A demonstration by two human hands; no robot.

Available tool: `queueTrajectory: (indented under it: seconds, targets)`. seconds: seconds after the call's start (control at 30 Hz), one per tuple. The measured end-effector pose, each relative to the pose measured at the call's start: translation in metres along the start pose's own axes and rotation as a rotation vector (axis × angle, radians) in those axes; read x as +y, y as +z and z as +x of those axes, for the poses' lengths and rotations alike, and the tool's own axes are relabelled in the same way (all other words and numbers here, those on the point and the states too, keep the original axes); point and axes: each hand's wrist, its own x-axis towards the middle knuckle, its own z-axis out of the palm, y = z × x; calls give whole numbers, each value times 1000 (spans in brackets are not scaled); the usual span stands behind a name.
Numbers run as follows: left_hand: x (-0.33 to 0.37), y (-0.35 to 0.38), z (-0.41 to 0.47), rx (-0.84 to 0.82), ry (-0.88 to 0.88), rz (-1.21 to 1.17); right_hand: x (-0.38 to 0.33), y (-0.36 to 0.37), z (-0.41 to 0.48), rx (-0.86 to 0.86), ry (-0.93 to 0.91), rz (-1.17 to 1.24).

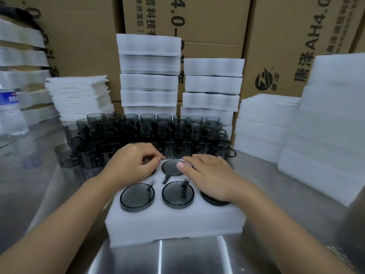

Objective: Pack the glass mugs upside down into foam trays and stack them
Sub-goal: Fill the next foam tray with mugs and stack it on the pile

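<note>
A white foam tray lies on the steel table in front of me, with smoky grey glass mugs set upside down in its holes. Three mug bottoms show plainly: front left, front middle and back middle. My left hand hovers over the back left hole with fingers curled, hiding what is under it. My right hand lies flat over the right side of the tray, its thumb touching the back middle mug and its palm covering a front right mug. Behind the tray stand several loose grey mugs, stacked in two layers.
Two stacks of filled foam trays rise behind the mugs. Thin foam sheets pile at the back left, thick foam blocks at the right. A plastic water bottle stands at the far left. Cardboard boxes wall the back.
</note>
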Motion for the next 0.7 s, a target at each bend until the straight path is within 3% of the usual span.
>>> queueTrajectory:
  seconds: [0.23,0.37,0.5,0.57,0.7]
  targets:
    - [2,-1,0,-17,24,71,-1,0,-5,63,-40,14]
    - [0,1,0,43,5,68,-2,-5,-24,313,-125,472]
    - [18,-15,-7,170,41,156,5,-5,-46,623,-152,461]
    - [31,-36,-16,26,-15,101,14,-5,-65,621,-169,331]
    - [48,-61,-56,-564,-94,266,29,-2,-100,559,-335,-129]
